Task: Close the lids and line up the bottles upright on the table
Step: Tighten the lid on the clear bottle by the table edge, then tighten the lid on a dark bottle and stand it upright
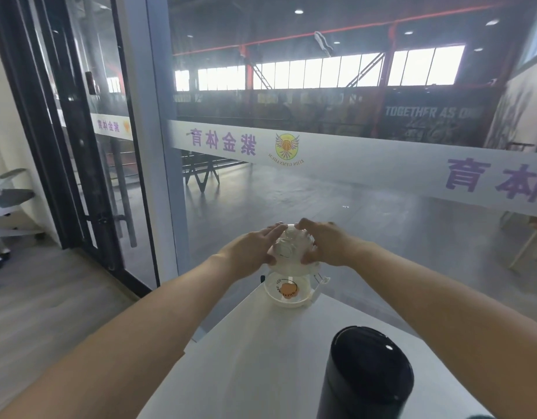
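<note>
A clear plastic bottle with an orange mark on its side stands at the far end of the white table. Its clear lid sits on top, seen from above. My left hand presses against the lid's left side and my right hand grips its right side, fingers curled over the top. A black bottle with its black lid on stands upright near me at the right, apart from both hands.
A glass wall with a white printed band runs just behind the table's far end. A black-framed glass door stands at the left. The table's left edge drops to grey floor.
</note>
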Tool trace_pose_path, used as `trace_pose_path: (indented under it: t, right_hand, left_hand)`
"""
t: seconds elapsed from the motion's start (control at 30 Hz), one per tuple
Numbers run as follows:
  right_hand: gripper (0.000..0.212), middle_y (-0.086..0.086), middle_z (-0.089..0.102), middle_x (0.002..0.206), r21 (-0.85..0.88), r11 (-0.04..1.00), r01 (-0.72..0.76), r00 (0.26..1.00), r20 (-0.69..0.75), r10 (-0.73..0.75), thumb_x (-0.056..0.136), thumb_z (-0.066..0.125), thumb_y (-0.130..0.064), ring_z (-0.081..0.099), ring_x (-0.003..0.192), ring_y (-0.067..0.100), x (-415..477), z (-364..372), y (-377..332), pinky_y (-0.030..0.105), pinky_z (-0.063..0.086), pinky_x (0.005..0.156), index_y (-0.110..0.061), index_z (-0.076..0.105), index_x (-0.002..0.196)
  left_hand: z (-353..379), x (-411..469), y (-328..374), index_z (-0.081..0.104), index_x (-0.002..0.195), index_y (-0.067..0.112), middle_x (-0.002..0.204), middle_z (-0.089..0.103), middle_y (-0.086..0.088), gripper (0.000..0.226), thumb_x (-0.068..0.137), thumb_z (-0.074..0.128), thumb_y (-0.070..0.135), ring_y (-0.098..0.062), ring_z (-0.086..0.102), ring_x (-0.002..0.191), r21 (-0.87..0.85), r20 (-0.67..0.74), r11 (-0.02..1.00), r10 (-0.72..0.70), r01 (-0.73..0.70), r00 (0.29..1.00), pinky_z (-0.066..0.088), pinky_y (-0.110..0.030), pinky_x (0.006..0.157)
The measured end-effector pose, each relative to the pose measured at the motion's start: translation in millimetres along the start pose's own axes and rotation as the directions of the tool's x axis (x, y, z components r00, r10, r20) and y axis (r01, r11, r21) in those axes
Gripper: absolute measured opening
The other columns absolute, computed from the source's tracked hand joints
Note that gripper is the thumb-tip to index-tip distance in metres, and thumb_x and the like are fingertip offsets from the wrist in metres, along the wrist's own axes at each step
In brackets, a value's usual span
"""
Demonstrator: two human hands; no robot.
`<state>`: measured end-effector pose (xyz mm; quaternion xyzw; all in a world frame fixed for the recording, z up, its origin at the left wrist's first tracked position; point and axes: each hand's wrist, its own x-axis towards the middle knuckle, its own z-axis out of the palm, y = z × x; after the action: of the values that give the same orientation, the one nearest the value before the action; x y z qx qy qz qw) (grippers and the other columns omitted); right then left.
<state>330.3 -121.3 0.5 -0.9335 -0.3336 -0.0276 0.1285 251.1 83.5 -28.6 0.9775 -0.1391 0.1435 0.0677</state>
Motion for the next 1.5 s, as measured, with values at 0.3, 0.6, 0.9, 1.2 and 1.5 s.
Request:
trace_pose_path:
  t: [0.3, 0.6, 0.9, 1.2, 1.5]
  right_hand:
    - [0.096, 0.009, 0.047, 0.151, 0.036, 0.997, -0.074, 0.997, 0.001, 0.074, 0.083, 0.079, -0.032, 0.047, 0.135, 0.031, -49, -42, -11, 0.044, 0.038, 0.112, -0.034, 0.018, 0.157]
    - [0.024, -0.004, 0.075, 0.092, -0.001, 0.998, -0.068, 0.996, -0.051, 0.068, 0.094, 0.057, -0.025, 0.063, 0.078, 0.005, -190, -132, -63, 0.015, 0.046, 0.077, -0.017, 0.079, 0.093]
    - [0.054, -0.007, 0.06, 0.13, 0.08, 0.995, 0.062, 0.969, 0.235, -0.079, 0.09, 0.069, -0.042, 0.06, 0.105, 0.013, -280, -124, -129, 0.029, 0.046, 0.095, -0.028, 0.054, 0.14]
    - [0.051, 0.003, 0.067, 0.121, 0.025, 0.994, 0.109, 0.994, 0.024, -0.109, 0.081, 0.079, -0.028, 0.058, 0.098, 0.02, -293, -83, -128, 0.035, 0.049, 0.089, -0.023, 0.051, 0.123]
    - [0.05, 0.006, 0.063, 0.119, 0.104, 0.994, -0.012, 0.999, -0.05, 0.018, 0.079, 0.08, -0.029, 0.059, 0.097, 0.024, -265, -75, -97, 0.03, 0.053, 0.077, -0.027, 0.049, 0.117]
  left_hand:
    - [-28, -28, 12, -0.002, 0.157, 0.024, 0.165, 0.005, -0.004, 0.093, 0.093, 0.066, 0.019, -0.023, 0.02, 0.149, 0.037, -0.011, 0.998, -0.047, 0.047, 0.999, 0.023, -0.036, 0.12]
    - [-116, -112, 106, 0.069, 0.102, 0.024, 0.094, 0.069, 0.008, 0.011, 0.092, 0.065, 0.023, -0.01, 0.063, 0.082, -0.212, -0.293, 0.977, -0.085, 0.022, 0.952, 0.056, -0.037, 0.081]
    - [-127, -182, 184, 0.073, 0.098, 0.024, 0.093, 0.071, 0.008, 0.015, 0.091, 0.061, 0.019, -0.012, 0.066, 0.086, -0.331, -0.147, 0.943, -0.078, 0.025, 0.986, 0.047, -0.02, 0.079]
    - [-96, -226, 215, 0.045, 0.119, 0.024, 0.11, 0.065, 0.003, 0.046, 0.084, 0.075, 0.028, -0.006, 0.065, 0.082, -0.561, -0.028, 0.798, -0.282, 0.218, 0.959, 0.046, -0.015, 0.065]
    - [-17, -222, 242, 0.044, 0.134, 0.021, 0.132, 0.057, 0.002, 0.052, 0.089, 0.071, 0.016, -0.009, 0.065, 0.093, -0.734, 0.103, 0.578, -0.423, 0.356, 0.9, 0.051, -0.015, 0.061]
